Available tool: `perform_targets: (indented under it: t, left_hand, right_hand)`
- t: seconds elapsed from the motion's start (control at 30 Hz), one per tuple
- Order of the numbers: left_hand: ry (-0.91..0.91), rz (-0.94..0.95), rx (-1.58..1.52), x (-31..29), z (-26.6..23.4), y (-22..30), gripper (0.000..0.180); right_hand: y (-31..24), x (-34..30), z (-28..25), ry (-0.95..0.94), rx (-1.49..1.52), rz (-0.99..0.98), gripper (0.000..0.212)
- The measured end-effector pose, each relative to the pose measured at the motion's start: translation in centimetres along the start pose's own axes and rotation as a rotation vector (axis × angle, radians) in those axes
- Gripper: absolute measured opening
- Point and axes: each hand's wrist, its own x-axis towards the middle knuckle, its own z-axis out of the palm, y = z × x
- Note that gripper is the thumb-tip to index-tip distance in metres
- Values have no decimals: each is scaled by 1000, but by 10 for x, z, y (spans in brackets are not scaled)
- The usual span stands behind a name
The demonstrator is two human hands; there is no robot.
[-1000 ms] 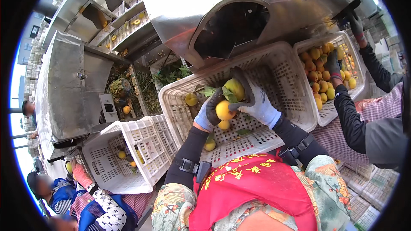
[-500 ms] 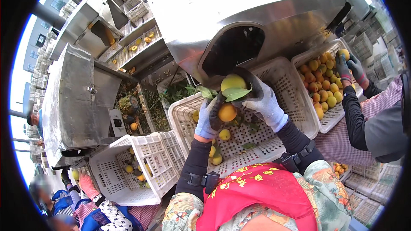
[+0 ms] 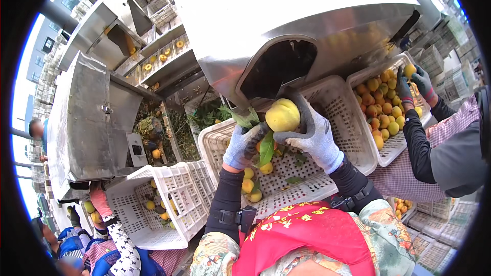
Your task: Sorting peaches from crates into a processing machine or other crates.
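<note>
My right hand (image 3: 309,135), in a blue-grey glove with dark palm, is closed round a yellow peach (image 3: 283,115) above the white crate. Close to its left side, my left hand (image 3: 244,145) is closed on green leaves (image 3: 266,149); one hangs below its fingertips, and a paler leaf (image 3: 246,118) sticks up above the hand. Part of an orange fruit shows behind the hanging leaf; I cannot tell whether it is held. In the white plastic crate (image 3: 340,117) below lie several peaches (image 3: 266,167) and loose leaves, partly hidden by my hands.
A metal machine (image 3: 348,25) with a dark opening (image 3: 281,66) stands just beyond the crate. At right, a co-worker's gloved hands (image 3: 417,84) hold a peach over a full crate (image 3: 394,156). Another crate (image 3: 179,202) stands at left, beside another person's pink-gloved hand (image 3: 101,202).
The peach in my right hand has turned and moved slightly down, and its leaf is off it. The orange peach by my left hand is now mostly hidden; leaves are in that hand.
</note>
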Motion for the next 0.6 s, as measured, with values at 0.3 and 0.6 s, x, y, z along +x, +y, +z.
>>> perform_targets:
  t: [0.3,0.6]
  left_hand:
    - [-73,290,291,4,8,-12,60]
    - [-103,366,814,13,-9,-9,47]
  right_hand:
    - [34,22,31,246,-186,-323,86]
    - [15,19,11,27,-53,35,91]
